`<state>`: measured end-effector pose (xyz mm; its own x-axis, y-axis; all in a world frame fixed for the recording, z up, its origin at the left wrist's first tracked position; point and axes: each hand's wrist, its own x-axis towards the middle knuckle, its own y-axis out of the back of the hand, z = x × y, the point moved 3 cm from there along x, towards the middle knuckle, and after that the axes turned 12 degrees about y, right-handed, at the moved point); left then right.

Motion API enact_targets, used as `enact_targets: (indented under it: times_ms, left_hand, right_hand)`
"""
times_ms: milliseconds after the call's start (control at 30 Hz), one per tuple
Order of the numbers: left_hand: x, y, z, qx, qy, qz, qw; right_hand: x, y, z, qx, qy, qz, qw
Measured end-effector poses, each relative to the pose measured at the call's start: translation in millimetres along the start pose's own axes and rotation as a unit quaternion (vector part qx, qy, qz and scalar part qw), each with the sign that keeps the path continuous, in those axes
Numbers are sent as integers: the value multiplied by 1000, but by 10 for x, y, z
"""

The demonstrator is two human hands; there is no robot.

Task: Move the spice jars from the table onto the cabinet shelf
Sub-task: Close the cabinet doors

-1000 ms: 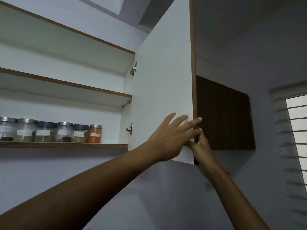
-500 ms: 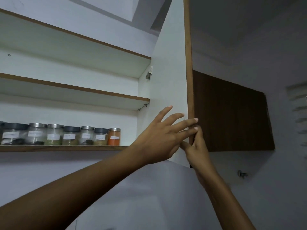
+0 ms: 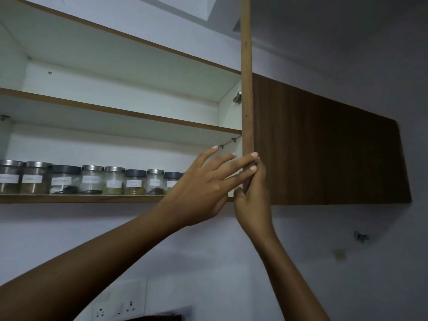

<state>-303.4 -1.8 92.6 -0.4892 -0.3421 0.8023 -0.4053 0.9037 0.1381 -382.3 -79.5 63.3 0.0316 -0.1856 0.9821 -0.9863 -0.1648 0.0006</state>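
Several labelled spice jars [image 3: 91, 179] stand in a row on the lowest cabinet shelf [image 3: 81, 198], at the left. The cabinet door [image 3: 246, 89] is seen edge-on at centre. My left hand [image 3: 203, 188] is raised with straight fingers laid against the door's inner side, the fingertips at its edge. My right hand [image 3: 252, 195] grips the door's lower edge from the outside, thumb and fingers curled around it. My left hand hides the jars at the right end of the row.
Two higher shelves [image 3: 120, 112] hold nothing in view. A closed dark wood cabinet [image 3: 324, 144] adjoins on the right. A white socket plate [image 3: 120, 304] sits on the wall below. A small wall hook [image 3: 361, 236] is at lower right.
The door has swung toward closing: its white inner face was broad a second ago and is now seen edge-on. Both hands moved with it. The view shifted, showing more jars.
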Motion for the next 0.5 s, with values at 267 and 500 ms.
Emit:
enact_targets:
  times_ms: [267,500]
  left_hand:
    - [-548,-13,-570,4,73,-59,996]
    - [-849,-68,-888,-3,118,-95,988]
  right_hand:
    - [-37,-952,-53,-113,10,2,994]
    - [-75,-1510,-65,-193,11,-31,981]
